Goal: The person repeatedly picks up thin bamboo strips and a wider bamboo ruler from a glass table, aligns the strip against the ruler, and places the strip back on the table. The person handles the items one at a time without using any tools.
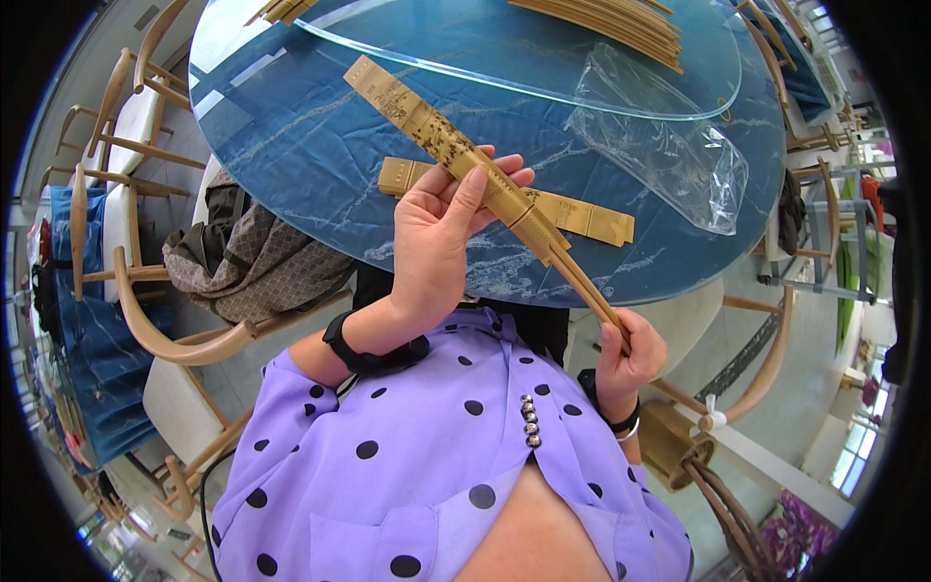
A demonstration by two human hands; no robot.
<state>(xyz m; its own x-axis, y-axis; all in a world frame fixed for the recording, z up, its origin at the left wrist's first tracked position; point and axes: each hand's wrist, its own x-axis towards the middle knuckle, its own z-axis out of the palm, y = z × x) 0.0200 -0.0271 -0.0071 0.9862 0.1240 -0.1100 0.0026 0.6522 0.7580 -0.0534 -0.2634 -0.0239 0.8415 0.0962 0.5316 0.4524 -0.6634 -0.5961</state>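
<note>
My left hand grips a long tan paper sleeve with dark printing, held slanting over the edge of the blue marbled round table. A pair of wooden chopsticks sticks out of the sleeve's lower end. My right hand is closed around the chopsticks' lower tips, near my chest. A second, flat tan sleeve lies on the table just behind my left hand.
A clear plastic bag lies on the table at the right. A glass turntable carries a stack of wooden chopsticks. Wooden chairs surround the table; one at the left holds a patterned bag.
</note>
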